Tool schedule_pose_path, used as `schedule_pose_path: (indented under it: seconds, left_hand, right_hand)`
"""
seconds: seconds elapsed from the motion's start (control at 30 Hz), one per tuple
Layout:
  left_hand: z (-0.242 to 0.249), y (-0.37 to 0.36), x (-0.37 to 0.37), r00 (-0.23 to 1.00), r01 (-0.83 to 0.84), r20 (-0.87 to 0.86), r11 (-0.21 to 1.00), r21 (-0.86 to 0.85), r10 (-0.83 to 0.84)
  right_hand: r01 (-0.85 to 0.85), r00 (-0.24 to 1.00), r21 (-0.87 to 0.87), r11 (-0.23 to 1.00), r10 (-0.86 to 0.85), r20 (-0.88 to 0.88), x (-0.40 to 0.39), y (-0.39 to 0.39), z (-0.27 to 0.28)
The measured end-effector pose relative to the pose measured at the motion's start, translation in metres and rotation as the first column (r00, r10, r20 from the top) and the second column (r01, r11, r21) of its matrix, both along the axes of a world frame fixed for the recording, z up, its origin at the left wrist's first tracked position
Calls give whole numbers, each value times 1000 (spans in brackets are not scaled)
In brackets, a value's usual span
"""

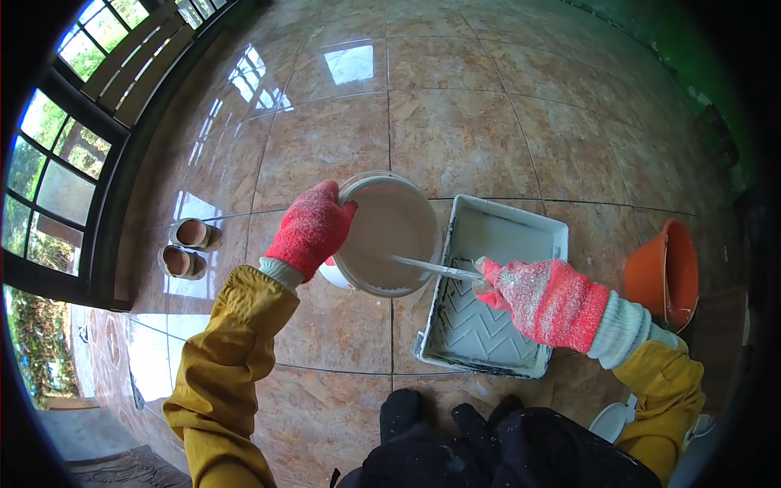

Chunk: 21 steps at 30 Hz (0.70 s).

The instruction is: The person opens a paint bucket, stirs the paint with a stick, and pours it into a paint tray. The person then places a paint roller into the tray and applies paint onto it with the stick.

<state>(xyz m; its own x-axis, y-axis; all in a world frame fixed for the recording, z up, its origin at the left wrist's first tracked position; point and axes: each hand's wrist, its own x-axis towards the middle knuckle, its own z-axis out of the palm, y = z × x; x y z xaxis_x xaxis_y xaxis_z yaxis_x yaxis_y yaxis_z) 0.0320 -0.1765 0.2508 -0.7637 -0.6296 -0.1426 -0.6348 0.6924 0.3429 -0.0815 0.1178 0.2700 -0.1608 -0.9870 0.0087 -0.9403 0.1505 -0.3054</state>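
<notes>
Both my hands wear red knitted gloves dusted with white. My left hand (309,229) grips the left rim of a white plastic bucket (382,291), with the thumb over its edge. Inside the bucket is a pale beige-grey liquid that looks like paint (386,215). My right hand (549,301) is closed around a pale stirring stick (435,267), whose far end reaches into the liquid. Below the right hand lies a white paint roller tray (560,236), with pale liquid in its well and a zigzag-ribbed slope, partly hidden by the hand and stick.
An orange bucket (647,272) stands on the right. Two brownish, cup-like objects (192,233) sit on the left by the window frame (106,203). A round white item (610,421) lies near my right sleeve. My feet (401,413) rest on the glossy tiled floor (325,154).
</notes>
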Motion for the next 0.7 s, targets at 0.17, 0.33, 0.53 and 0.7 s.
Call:
schedule_pose_path:
  seconds: [0.17, 0.33, 0.53, 0.7]
  left_hand:
    - [3, 5, -3, 1000, -24, 12, 1000, -5, 24]
    - [-10, 23, -26, 985, 117, -115, 990, -79, -126]
    - [-3, 36, -48, 965, 248, -72, 968, -39, -251]
    - [-7, 43, -61, 947, 318, -22, 947, -43, -319]
  right_hand:
    - [47, 996, -12, 999, -47, -75, -2, 4, 18]
    - [77, 955, 26, 997, -66, -289, -8, 21, 36]
    - [97, 895, 21, 995, -78, -439, -20, 42, 18]
    - [168, 886, -14, 986, -157, -437, -27, 41, -13]
